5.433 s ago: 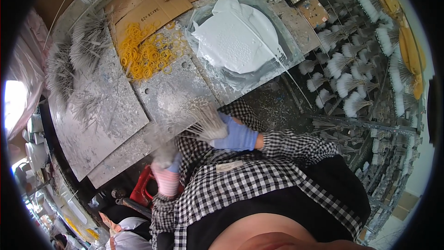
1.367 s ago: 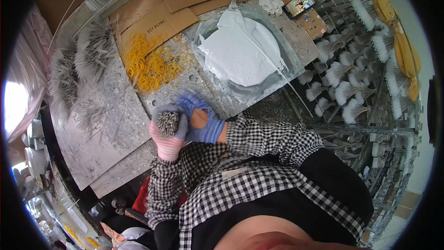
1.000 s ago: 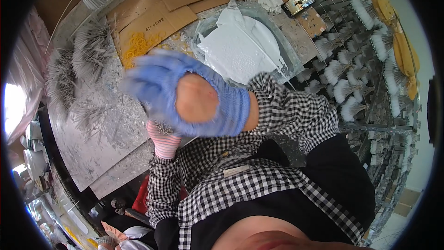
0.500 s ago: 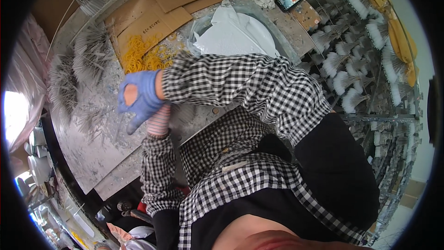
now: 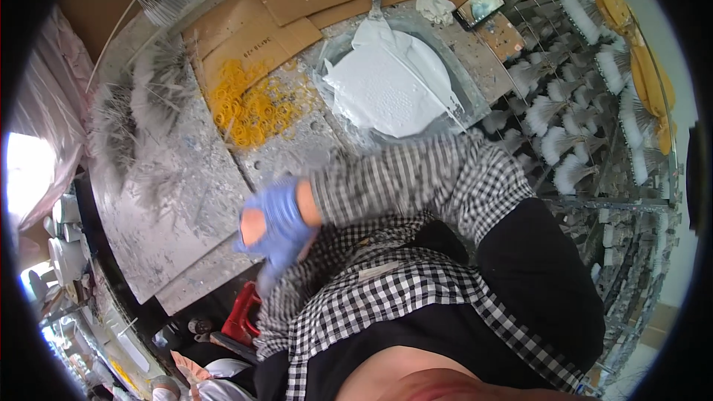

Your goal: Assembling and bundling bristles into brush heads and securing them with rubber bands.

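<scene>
Below the yellow rubber bands (image 5: 249, 108), blue-gloved right hand (image 5: 273, 226), well apart

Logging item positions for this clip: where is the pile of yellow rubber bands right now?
In the head view, the yellow rubber bands lie upper left on the spattered table, beside the cardboard, left of the white basin.

Right hand (image 5: 273, 226) in blue glove, blurred, over paint-spattered board (image 5: 167, 223), left hand hidden

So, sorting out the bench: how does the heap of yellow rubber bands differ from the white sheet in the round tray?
The yellow rubber bands are many small loose rings scattered on cardboard; the white sheet is one large crumpled piece filling the round tray. Colour differs: yellow against white. Both lie beyond the blue-gloved right hand, untouched.
</scene>
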`<state>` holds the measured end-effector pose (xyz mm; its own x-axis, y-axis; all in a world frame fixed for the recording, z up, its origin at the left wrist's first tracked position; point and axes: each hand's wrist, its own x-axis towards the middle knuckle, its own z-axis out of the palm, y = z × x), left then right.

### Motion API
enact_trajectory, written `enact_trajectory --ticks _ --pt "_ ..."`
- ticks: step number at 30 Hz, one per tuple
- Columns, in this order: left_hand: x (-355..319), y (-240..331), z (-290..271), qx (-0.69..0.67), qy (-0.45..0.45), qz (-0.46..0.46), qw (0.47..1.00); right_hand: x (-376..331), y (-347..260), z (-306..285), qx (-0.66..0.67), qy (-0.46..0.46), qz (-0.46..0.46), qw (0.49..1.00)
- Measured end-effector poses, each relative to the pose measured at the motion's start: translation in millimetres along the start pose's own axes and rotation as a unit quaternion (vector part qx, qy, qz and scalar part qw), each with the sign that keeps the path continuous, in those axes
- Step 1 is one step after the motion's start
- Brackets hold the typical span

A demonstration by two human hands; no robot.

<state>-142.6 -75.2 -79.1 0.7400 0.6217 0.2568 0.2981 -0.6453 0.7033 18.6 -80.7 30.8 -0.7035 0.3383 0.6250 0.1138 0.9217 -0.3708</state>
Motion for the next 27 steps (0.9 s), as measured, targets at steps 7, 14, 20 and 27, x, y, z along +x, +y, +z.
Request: enact_trajectory --ticks 7,14,20,27 --pt "105 -19 16 0.072 -0.018 -0.014 0.997 7 46 -29 -0.077 -0.173 0.184 0.964" --pt "102 -26 6 0.008 0.027 -0.025 0.999 -15 8 -48 -0.070 -0.177 0.224 0.956" --pt "79 -19 15 -0.090 0.055 -0.041 0.994 11 32 -46 -0.097 -0.131 0.178 0.970" --pt "72 -5 8 -0.193 0.099 -0.050 0.975 -28 29 -9 -0.029 -0.050 0.277 0.959"
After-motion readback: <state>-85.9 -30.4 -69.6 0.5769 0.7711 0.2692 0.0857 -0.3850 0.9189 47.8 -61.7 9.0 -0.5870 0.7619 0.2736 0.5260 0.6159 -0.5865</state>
